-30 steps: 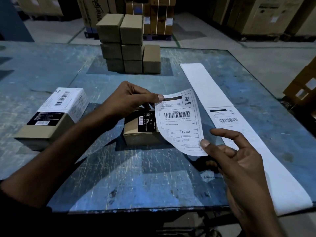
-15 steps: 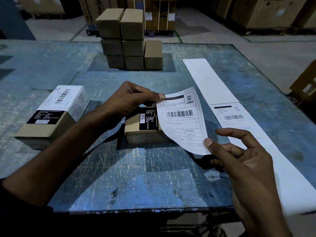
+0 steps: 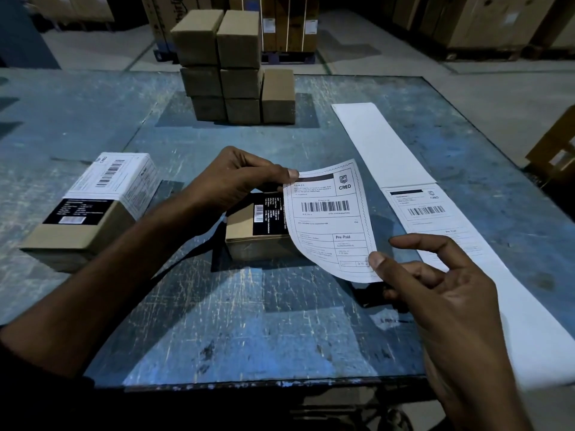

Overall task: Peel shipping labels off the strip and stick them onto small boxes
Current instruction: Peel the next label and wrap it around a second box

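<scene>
A peeled white shipping label with a barcode hangs in the air over a small brown box that carries a black sticker. My left hand pinches the label's top left corner. My right hand pinches its lower right corner between thumb and fingers, index finger stretched out. To the right lies the long white label strip, with one more printed label on it. The label hides the box's right part.
A labelled box lies on the left of the worn blue table. Several plain brown boxes are stacked at the back centre. Large cartons stand on the floor beyond, and one carton sits at the right edge.
The label and both hands have stayed almost in place over the small box. The camera has moved slightly.
</scene>
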A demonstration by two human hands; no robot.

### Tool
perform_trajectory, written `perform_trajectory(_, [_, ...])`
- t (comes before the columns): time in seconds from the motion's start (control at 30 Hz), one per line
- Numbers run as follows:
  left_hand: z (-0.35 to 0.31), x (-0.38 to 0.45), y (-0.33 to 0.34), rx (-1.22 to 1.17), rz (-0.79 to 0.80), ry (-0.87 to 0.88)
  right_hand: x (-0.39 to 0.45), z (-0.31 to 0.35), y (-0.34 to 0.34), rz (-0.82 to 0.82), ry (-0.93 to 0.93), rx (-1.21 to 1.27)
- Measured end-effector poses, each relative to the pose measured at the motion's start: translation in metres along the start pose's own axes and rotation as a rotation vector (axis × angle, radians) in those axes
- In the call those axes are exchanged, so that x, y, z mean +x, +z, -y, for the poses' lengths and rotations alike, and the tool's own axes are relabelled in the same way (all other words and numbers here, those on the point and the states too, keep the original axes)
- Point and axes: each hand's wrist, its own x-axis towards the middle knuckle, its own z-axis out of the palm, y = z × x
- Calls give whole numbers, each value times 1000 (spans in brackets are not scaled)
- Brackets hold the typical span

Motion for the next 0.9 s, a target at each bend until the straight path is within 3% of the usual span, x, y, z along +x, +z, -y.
perform_trajectory(0.9, [-1, -5, 5, -34, -8, -24, -1, 1, 1, -23, -9, -38])
